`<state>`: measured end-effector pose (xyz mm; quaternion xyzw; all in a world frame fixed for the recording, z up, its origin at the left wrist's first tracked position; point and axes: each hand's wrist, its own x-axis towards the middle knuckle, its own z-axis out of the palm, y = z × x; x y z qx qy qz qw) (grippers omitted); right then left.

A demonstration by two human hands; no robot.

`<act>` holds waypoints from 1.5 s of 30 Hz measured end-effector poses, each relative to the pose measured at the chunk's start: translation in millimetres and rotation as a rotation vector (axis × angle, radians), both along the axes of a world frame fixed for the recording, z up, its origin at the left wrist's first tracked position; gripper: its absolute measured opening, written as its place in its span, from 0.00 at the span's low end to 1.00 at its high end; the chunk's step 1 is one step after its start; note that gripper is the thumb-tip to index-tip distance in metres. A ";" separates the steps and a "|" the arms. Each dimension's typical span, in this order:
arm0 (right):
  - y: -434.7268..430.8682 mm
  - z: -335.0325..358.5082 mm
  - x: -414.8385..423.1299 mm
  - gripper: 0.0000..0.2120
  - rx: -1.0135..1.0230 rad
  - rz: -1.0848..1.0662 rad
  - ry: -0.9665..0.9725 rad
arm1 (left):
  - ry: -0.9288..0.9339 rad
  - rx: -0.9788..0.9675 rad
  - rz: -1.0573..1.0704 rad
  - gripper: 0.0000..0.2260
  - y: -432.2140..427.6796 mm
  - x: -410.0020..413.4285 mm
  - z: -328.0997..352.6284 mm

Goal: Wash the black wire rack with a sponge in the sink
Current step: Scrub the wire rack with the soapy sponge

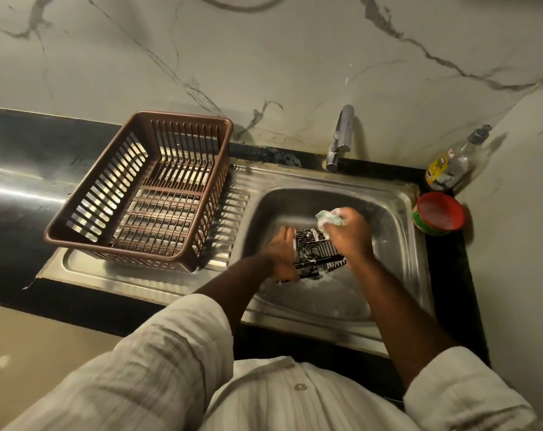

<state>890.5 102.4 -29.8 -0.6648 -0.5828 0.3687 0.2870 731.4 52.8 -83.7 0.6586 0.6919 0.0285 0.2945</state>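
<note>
Black wire rack (318,253), green-white sponge (330,218), brown basket (145,188), red tub (438,213)

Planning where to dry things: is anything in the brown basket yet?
No, the basket shows only its own slats; the rack is in the sink.

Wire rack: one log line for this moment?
step: scrubbing | left hand: holds black wire rack | right hand: grips sponge on rack | place: sink

Counter (30,169): sink (295,178), bottle (450,166), tub (438,214); basket (183,115) on drainboard (229,209).
</note>
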 end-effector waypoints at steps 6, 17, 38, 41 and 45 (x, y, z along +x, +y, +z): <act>-16.9 5.3 -20.9 0.11 0.246 0.263 -0.349 | -0.026 0.001 -0.046 0.56 2.9 -3.3 1.2; -25.0 11.7 -49.4 0.06 0.071 0.325 -0.740 | 0.004 -0.021 -0.096 0.54 -1.3 -4.4 1.0; -61.4 -3.9 -22.1 0.17 0.134 0.165 -0.077 | -0.246 0.069 0.072 0.58 0.0 -17.9 -6.8; -74.2 -14.4 -36.4 0.16 0.221 0.323 -0.296 | -0.287 0.091 0.123 0.48 -2.1 -18.5 -16.7; -73.9 -19.1 -41.0 0.08 0.260 0.424 -0.483 | -0.317 0.053 0.170 0.46 -5.1 -16.7 -19.6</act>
